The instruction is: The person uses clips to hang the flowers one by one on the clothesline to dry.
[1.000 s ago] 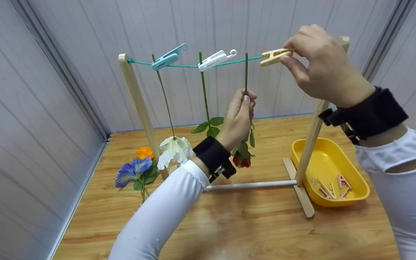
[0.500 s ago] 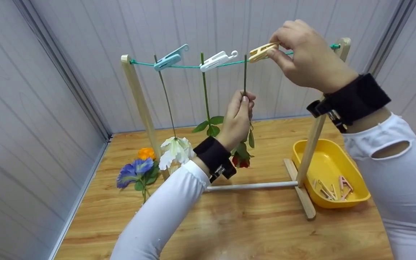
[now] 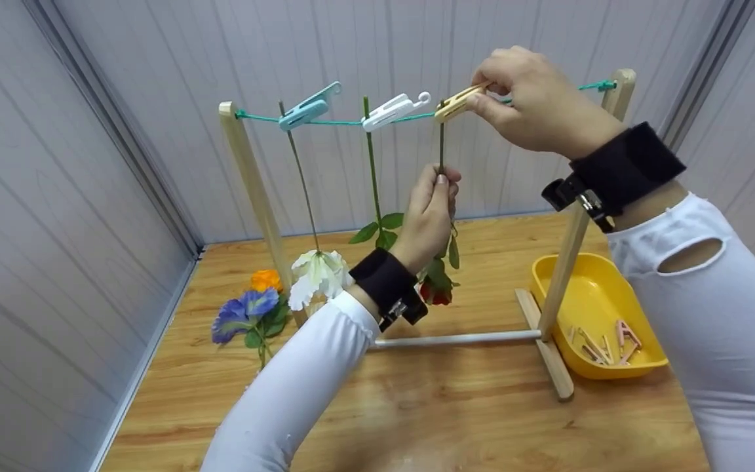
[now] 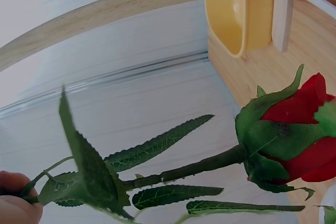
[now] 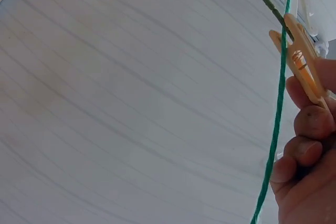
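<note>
1. We see the right hand (image 3: pixel 535 101) farther left now, its fingers pinching the yellow peg (image 3: pixel 460 103).
2. The peg is no longer apart from the stem (image 3: pixel 442 144); its tip now meets the stem at the green string (image 3: pixel 345 122).
3. We see the left hand (image 3: pixel 427 219) still pinching that stem in its fingers; the red rose (image 4: pixel 283 129) hangs head down.

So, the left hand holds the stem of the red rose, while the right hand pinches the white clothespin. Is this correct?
Not quite: the head view shows the right hand pinching the pale yellow clothespin, not the white clothespin. The left hand does hold the stem of the red rose.
</note>
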Action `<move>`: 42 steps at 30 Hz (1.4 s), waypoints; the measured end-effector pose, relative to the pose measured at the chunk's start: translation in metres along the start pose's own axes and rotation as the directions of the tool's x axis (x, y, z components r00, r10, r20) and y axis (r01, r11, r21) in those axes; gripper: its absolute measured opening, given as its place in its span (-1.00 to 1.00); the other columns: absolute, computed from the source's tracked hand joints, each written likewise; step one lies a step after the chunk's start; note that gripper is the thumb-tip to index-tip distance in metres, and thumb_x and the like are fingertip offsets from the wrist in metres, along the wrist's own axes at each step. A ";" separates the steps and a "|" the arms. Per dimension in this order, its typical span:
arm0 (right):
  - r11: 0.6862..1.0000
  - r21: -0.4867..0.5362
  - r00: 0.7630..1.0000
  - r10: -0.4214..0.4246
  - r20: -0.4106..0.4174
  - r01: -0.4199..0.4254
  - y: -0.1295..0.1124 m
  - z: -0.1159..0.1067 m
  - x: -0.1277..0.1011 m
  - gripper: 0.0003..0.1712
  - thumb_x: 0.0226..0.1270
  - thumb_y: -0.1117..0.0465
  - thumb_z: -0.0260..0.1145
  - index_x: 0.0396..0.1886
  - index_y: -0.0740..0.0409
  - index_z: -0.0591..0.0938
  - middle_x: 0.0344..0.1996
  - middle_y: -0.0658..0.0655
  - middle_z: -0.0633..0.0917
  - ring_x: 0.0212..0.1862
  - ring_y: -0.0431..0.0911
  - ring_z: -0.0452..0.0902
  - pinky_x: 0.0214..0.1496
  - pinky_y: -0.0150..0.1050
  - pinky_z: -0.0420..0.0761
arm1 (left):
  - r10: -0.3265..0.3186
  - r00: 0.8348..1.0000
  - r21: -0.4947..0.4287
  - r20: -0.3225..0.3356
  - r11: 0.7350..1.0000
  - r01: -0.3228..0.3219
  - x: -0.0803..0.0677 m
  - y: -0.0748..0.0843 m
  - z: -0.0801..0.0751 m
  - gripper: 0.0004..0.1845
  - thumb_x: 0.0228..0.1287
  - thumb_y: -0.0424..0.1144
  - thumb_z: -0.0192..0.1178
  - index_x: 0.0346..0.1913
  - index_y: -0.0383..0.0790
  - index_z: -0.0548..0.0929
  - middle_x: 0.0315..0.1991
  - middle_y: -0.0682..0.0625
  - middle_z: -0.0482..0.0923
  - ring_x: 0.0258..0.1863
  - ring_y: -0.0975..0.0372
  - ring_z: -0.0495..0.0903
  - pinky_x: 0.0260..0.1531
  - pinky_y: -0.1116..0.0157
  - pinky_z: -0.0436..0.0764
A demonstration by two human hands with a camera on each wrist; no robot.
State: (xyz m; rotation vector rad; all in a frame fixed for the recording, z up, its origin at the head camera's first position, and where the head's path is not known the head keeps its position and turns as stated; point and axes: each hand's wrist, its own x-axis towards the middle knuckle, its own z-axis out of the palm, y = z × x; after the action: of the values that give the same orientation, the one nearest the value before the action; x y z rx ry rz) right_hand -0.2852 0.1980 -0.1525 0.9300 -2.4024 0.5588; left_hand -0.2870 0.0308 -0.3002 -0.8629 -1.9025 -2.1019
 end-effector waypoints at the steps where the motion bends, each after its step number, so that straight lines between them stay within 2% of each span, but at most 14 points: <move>1: 1.000 0.004 1.000 0.006 0.013 -0.006 0.000 0.000 0.000 -0.72 0.66 0.24 0.23 -0.10 0.44 0.67 -0.31 0.22 0.51 -0.19 -0.02 0.24 -0.08 -0.15 0.20 | -0.003 1.000 -0.002 -0.001 1.000 0.003 0.000 0.000 0.000 -0.70 0.79 -0.39 -0.40 0.00 -0.35 0.40 -0.33 0.05 0.23 -0.44 0.29 0.19 -0.35 0.38 0.26; 7: 0.999 0.012 0.996 0.031 0.082 -0.032 0.002 0.001 0.001 -0.73 0.66 0.22 0.21 -0.08 0.39 0.68 -0.29 0.18 0.50 -0.17 -0.02 0.23 -0.07 -0.12 0.20 | -0.010 1.000 0.009 -0.006 1.000 0.010 0.000 -0.002 0.000 -0.71 0.78 -0.39 -0.39 0.01 -0.36 0.41 -0.31 0.04 0.24 -0.42 0.29 0.21 -0.33 0.38 0.28; 14: 0.998 0.008 0.991 0.068 0.118 -0.070 0.005 0.000 0.003 -0.69 0.64 0.19 0.20 -0.05 0.39 0.72 -0.27 0.18 0.52 -0.17 -0.03 0.23 -0.08 -0.13 0.20 | -0.012 1.000 0.012 -0.008 1.000 0.012 0.000 -0.003 0.000 -0.71 0.78 -0.40 -0.38 0.01 -0.37 0.41 -0.31 0.04 0.25 -0.41 0.29 0.22 -0.31 0.38 0.28; 18: 0.998 -0.013 0.991 0.068 0.111 -0.067 0.004 0.000 0.002 -0.64 0.62 0.16 0.18 -0.02 0.39 0.74 -0.22 0.24 0.55 -0.14 0.02 0.27 -0.06 -0.11 0.21 | -0.022 1.000 0.011 -0.007 1.000 0.022 0.000 -0.003 0.000 -0.71 0.79 -0.40 -0.37 0.02 -0.38 0.42 -0.30 0.04 0.25 -0.40 0.29 0.22 -0.30 0.38 0.28; 26: 0.999 0.028 0.999 0.039 -0.002 -0.039 0.007 0.001 -0.002 -0.60 0.58 0.15 0.21 0.15 0.36 0.74 0.00 0.36 0.69 0.03 0.15 0.44 0.09 -0.06 0.32 | -0.025 0.999 -0.018 0.022 1.000 0.025 0.000 0.003 -0.003 -0.70 0.81 -0.35 -0.39 0.08 -0.37 0.41 -0.30 0.03 0.22 -0.40 0.26 0.19 -0.30 0.36 0.27; 33: 0.999 0.022 0.992 0.042 -0.116 -0.040 0.006 0.003 -0.007 -0.57 0.61 0.10 0.24 0.19 0.34 0.72 0.07 0.37 0.69 0.11 0.19 0.48 0.20 0.03 0.38 | -0.013 0.998 0.011 0.062 1.000 0.012 0.002 0.010 -0.005 -0.69 0.80 -0.38 -0.36 0.15 -0.44 0.42 -0.26 0.00 0.33 -0.34 0.25 0.34 -0.18 0.38 0.47; 37: 0.999 0.026 0.985 0.044 -0.169 -0.040 0.005 0.002 -0.010 -0.55 0.62 0.11 0.25 0.26 0.35 0.69 0.15 0.38 0.67 0.19 0.23 0.51 0.29 0.10 0.42 | -0.024 0.997 0.004 0.071 1.000 0.023 0.002 0.013 -0.007 -0.66 0.80 -0.39 -0.33 0.26 -0.50 0.42 -0.16 -0.05 0.47 -0.22 0.23 0.51 -0.03 0.38 0.60; 42: 1.000 0.015 0.970 0.003 -0.243 0.001 0.008 0.002 -0.018 -0.53 0.62 0.15 0.23 0.30 0.41 0.66 0.20 0.46 0.65 0.24 0.27 0.51 0.34 0.09 0.43 | -0.038 0.996 0.034 0.080 0.999 0.035 0.001 0.017 -0.010 -0.62 0.79 -0.38 -0.30 0.40 -0.48 0.39 0.12 -0.30 0.58 0.10 -0.03 0.68 0.23 0.24 0.65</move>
State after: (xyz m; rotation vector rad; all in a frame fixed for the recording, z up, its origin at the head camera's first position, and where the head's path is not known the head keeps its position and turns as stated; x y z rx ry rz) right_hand -0.2802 0.2112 -0.1660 0.8155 -2.1820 0.6521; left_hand -0.2826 0.0190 -0.2850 -0.9260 -2.0018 -2.0800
